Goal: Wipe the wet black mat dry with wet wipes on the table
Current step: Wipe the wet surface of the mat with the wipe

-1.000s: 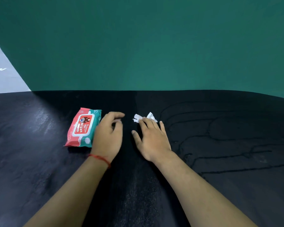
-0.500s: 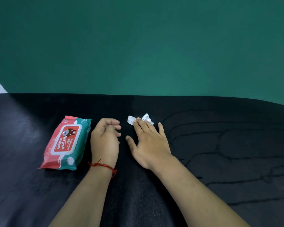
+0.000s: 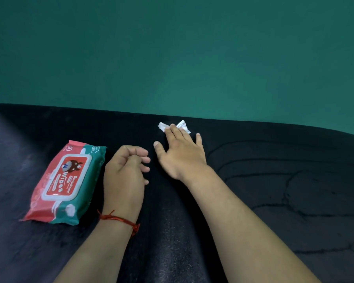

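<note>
The black mat [image 3: 274, 201] covers the whole table and shows wet streak lines on its right half. My right hand [image 3: 182, 154] lies flat with straight fingers, pressing a crumpled white wipe [image 3: 181, 125] onto the mat near the far edge. The wipe's ends stick out on both sides of my fingertips. My left hand [image 3: 125, 172] rests on the mat with loosely curled fingers and holds nothing. A red thread band circles its wrist. The red and teal wipes pack [image 3: 65, 182] lies flat just left of that hand, its lid closed.
A green wall [image 3: 172, 54] rises right behind the mat's far edge. A pale sliver of floor shows at the far left edge.
My right hand has pushed the wipe farther away toward the mat's far edge. The left hand has stayed beside the wipes pack, its fingers curling in more. The camera view has shifted.
</note>
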Demonstrator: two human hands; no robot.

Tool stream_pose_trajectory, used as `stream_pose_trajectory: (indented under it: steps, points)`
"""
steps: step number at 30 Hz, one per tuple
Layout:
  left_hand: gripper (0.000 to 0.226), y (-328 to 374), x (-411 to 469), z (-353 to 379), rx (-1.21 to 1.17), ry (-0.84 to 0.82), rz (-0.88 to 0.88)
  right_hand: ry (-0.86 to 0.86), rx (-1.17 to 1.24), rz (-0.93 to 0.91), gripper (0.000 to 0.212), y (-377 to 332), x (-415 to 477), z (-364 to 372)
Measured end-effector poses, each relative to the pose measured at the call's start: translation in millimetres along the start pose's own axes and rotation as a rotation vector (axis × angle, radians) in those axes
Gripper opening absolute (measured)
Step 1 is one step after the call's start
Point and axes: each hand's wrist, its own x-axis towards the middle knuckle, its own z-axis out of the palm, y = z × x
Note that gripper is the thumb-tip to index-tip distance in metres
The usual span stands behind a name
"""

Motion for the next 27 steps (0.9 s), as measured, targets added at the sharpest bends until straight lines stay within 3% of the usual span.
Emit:
stream_pose_trajectory:
  steps: [27]
  points:
    - [0.037, 1.9, -0.1, 1.3, 0.027, -0.011, -0.021, -0.002, 0.026, 0.008, 0.069, 13.8, 57.8, -9.5]
